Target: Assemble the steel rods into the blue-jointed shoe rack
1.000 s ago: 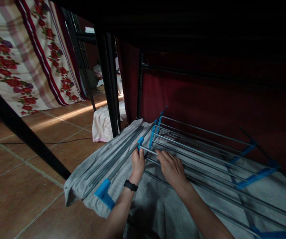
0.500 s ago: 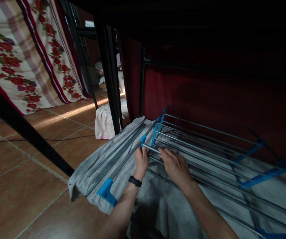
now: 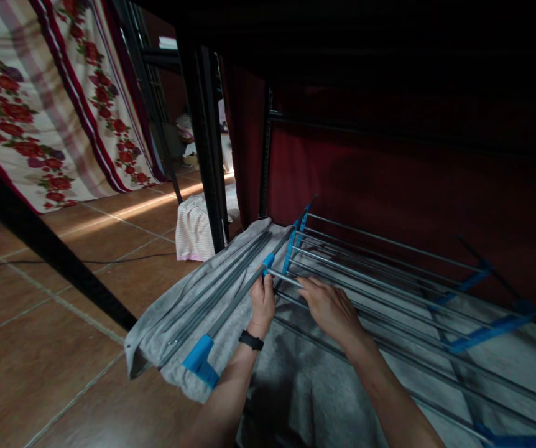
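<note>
A drying rack of grey metal tubes [image 3: 342, 263] with blue plastic joints lies over a grey blanket. My left hand [image 3: 263, 300], with a black band on its wrist, is closed round the rack's side tube, just below a blue connector [image 3: 268, 261]. From that connector a crossbar [image 3: 283, 276] runs right, and my right hand [image 3: 326, 303] grips it with fingers curled over the top. A blue plastic foot [image 3: 201, 361] caps the near end of the side tube. Several loose grey tubes [image 3: 224, 286] lie to the left of my left hand.
The grey blanket [image 3: 296, 379] covers the low surface beneath the rack. Black metal posts [image 3: 205, 143] stand at the left, and a dark red cloth [image 3: 365, 168] hangs behind. Further left are a flowered curtain [image 3: 63, 112] and brown floor tiles [image 3: 39, 348] with a cable across them.
The view has shifted very slightly. Both hands keep the same holds on the rack, and the connector and crossbar stay in nearly the same place.
</note>
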Demonstrator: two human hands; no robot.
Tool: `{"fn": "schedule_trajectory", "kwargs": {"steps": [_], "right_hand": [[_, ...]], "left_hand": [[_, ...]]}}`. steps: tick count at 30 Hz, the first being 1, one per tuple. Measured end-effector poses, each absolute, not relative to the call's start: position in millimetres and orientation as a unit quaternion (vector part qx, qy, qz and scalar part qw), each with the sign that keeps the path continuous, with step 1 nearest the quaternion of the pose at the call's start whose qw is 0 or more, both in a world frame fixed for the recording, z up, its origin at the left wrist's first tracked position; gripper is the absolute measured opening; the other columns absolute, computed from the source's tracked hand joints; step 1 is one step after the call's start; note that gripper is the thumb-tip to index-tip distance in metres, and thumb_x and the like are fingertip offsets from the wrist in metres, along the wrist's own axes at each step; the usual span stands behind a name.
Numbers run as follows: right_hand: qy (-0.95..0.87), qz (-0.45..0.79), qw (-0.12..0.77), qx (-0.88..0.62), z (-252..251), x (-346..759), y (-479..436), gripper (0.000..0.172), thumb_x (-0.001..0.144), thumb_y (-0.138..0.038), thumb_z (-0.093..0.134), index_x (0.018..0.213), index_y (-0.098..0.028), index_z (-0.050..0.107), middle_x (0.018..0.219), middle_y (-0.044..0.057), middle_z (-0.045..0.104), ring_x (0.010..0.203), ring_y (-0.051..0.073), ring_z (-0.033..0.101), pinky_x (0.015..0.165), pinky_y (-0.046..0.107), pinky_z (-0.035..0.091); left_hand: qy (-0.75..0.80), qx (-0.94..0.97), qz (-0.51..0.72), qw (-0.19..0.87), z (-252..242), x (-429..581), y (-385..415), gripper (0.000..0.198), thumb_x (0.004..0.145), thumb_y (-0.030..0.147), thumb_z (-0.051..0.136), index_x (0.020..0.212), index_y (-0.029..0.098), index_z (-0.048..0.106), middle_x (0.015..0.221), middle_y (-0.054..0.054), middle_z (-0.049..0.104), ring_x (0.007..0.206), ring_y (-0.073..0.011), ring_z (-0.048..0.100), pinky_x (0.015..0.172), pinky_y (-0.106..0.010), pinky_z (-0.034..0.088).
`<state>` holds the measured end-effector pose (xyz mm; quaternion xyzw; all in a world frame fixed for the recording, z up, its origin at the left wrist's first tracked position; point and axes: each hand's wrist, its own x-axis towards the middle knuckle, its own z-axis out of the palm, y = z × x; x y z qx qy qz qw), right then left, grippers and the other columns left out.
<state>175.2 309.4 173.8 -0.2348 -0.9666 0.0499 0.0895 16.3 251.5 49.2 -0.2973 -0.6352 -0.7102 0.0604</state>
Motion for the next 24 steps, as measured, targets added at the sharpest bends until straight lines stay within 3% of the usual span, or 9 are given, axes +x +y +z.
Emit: {"fn": "schedule_trajectory", "kwargs": {"steps": [10, 14, 18, 24], "right_hand": [[-0.962, -0.004, 0.128, -0.241, 158.6, 173.7, 308.6, 0.035, 0.104, -0.032, 0.037, 0.134, -0.029, 0.054, 0.121, 0.004, 0.069, 0.094, 0.02, 0.068, 0.074, 0.032, 0.046], [-0.958, -0.028, 0.191, -0.211, 152.2, 175.1, 305.2, 0.037, 0.103, -0.027, 0.039, 0.139, -0.024, 0.051, 0.116, 0.007, 0.07, 0.099, 0.021, 0.066, 0.084, 0.035, 0.047], [-0.948, -0.04, 0.275, -0.155, 136.1, 197.7, 295.7, 0.046, 0.1, -0.015, 0.041, 0.145, -0.021, 0.045, 0.134, 0.009, 0.062, 0.121, 0.022, 0.056, 0.103, 0.039, 0.041], [-0.904, -0.043, 0.369, -0.21, 78.2, 282.4, 292.2, 0.051, 0.096, -0.008, 0.038, 0.142, -0.025, 0.048, 0.131, 0.007, 0.063, 0.115, 0.021, 0.058, 0.098, 0.04, 0.044]], "left_hand": [[-0.646, -0.276, -0.71, 0.055, 52.9, 19.6, 254.8, 0.047, 0.097, 0.057, 0.039, 0.106, 0.018, 0.064, 0.106, -0.013, 0.069, 0.116, -0.0274, 0.06, 0.11, -0.046, 0.041], [-0.644, -0.279, -0.711, 0.048, 55.8, 20.7, 253.4, 0.049, 0.097, 0.057, 0.039, 0.113, 0.017, 0.064, 0.114, -0.014, 0.069, 0.122, -0.028, 0.058, 0.111, -0.047, 0.04], [-0.639, -0.3, -0.706, 0.05, 55.7, 23.9, 246.1, 0.047, 0.099, 0.052, 0.038, 0.124, 0.019, 0.06, 0.125, -0.013, 0.064, 0.129, -0.0264, 0.053, 0.116, -0.045, 0.036], [-0.679, -0.281, -0.667, 0.124, 42.6, 43.6, 223.0, 0.048, 0.099, 0.041, 0.045, 0.14, 0.018, 0.047, 0.135, -0.017, 0.053, 0.129, -0.0266, 0.049, 0.113, -0.047, 0.038]]}}
